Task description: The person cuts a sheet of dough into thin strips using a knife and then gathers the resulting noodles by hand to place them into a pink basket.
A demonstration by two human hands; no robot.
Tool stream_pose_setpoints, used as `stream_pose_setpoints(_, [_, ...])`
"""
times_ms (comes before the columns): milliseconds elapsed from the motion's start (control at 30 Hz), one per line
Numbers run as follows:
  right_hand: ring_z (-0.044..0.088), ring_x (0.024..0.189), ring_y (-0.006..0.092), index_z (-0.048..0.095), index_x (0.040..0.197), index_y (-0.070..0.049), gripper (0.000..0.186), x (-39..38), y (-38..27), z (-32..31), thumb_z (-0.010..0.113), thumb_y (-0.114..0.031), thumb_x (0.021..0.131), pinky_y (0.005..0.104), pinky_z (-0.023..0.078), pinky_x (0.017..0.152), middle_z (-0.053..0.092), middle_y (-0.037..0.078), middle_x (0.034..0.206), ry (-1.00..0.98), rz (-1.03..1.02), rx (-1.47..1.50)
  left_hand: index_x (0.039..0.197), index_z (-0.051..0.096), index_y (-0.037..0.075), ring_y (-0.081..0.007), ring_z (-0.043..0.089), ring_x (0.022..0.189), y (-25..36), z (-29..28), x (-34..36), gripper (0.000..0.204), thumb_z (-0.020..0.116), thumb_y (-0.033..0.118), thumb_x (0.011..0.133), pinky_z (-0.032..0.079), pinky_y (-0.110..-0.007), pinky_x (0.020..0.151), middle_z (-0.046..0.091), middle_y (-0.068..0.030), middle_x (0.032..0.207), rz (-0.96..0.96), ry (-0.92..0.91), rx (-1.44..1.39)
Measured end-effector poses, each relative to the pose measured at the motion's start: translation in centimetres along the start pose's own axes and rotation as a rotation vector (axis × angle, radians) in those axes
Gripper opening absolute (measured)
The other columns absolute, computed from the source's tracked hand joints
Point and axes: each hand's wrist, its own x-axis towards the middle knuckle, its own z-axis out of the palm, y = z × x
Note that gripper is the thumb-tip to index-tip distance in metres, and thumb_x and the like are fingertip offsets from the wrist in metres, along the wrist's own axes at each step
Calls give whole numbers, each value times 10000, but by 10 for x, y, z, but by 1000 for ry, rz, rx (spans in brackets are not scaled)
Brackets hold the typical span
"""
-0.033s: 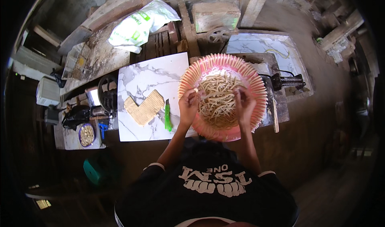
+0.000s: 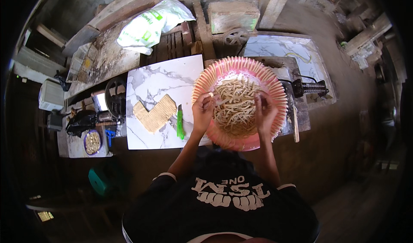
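Note:
A wide pink bowl (image 2: 273, 82), its rim ringed with beige ridges, holds a tangle of beige strands (image 2: 233, 112) and white powder. Over its left side, my left hand (image 2: 203, 110) has its fingers pinched on a small pale piece. Over the right side, my right hand (image 2: 266, 112) has curled fingers; whatever they hold is too small to make out. Left of the bowl, a marbled board (image 2: 155, 71) carries a flat, notched slab of beige ridged material (image 2: 152, 116) and a green box cutter (image 2: 180, 122).
A white sack (image 2: 150, 26) lies on a rough bench behind. A black cylindrical tool (image 2: 309, 87) and wooden stick (image 2: 296, 127) are right of the bowl, near another marbled surface (image 2: 275, 45). At left are a purple bowl (image 2: 93, 143), black wheel (image 2: 115, 99) and green stool (image 2: 100, 180).
My right hand has shifted slightly right and down. The strand that stretched between my hands is less distinct now. The whole view has moved a few pixels.

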Motion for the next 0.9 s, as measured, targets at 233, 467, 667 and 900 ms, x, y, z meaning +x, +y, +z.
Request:
stream_pose_setpoints(233, [519, 663, 178, 602, 880, -31, 174, 5, 23, -11, 631, -99, 722, 277, 430, 577, 577, 99, 791, -67, -307, -508, 982, 520, 30, -150, 561, 883, -17, 15, 11, 244, 602, 67, 756, 447, -248, 721, 592, -89, 914, 19, -178, 229])
stream_pose_setpoints(467, [506, 658, 179, 587, 913, -26, 190, 1, 9, 35, 605, -72, 730, 274, 412, 606, 561, 94, 783, -344, -235, -303, 970, 566, 29, -219, 557, 911, 9, -11, -12, 232, 596, 123, 760, 416, -284, 803, 589, -116, 968, 47, 73, 422])
stream_pose_setpoints(667, [517, 746, 253, 568, 917, -28, 193, -13, 29, 143, 592, -99, 739, 317, 426, 648, 551, 109, 773, -831, -265, -150, 965, 580, 37, -158, 517, 566, -9, -104, -48, 208, 539, 149, 795, 394, -255, 496, 614, -104, 883, -55, 477, 659])
stream_pose_setpoints(900, [497, 901, 277, 537, 1015, -39, 296, -24, 90, 244, 572, -108, 729, 365, 426, 768, 524, 137, 963, -952, -477, -482, 935, 582, 19, -272, 550, 780, -26, -137, -47, 200, 543, 139, 781, 427, -317, 666, 604, -148, 888, -170, 590, 658])
